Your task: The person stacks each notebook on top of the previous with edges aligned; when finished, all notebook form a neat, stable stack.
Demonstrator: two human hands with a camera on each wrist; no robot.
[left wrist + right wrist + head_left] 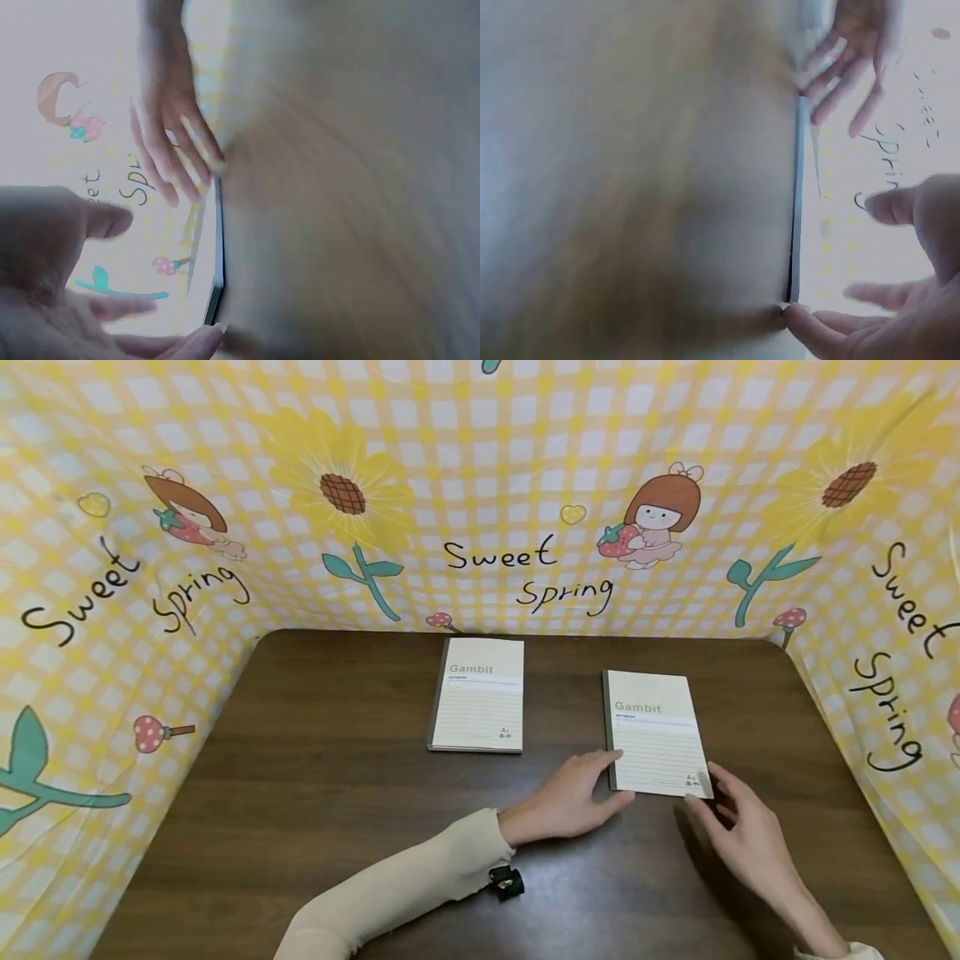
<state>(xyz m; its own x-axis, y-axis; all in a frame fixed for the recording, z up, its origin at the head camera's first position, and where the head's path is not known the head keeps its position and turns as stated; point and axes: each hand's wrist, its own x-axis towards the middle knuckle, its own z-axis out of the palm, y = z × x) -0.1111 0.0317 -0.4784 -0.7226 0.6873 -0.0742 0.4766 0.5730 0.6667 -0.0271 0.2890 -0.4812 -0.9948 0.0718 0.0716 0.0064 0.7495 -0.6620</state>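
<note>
A pale "Gambit" notebook (656,735) with a dark spine lies flat on the right part of the table. At its left edge, my left hand (573,797) has its fingertips against the spine side, thumb near the front edge. On the other side, my right hand (753,835) reaches the lower right corner with loosely spread fingers. Both wrist views show the notebook's thin edge (219,247) between the two hands, fingertips at its ends, neither hand curled round it. A second "Gambit" notebook (480,693), seemingly thicker or stacked, lies farther left, apart from both hands.
The brown wooden table (315,777) is bounded behind and at both sides by a yellow checked cloth (495,468) with printed flowers and lettering. A black strap piece (507,882) sits at the left sleeve (420,877).
</note>
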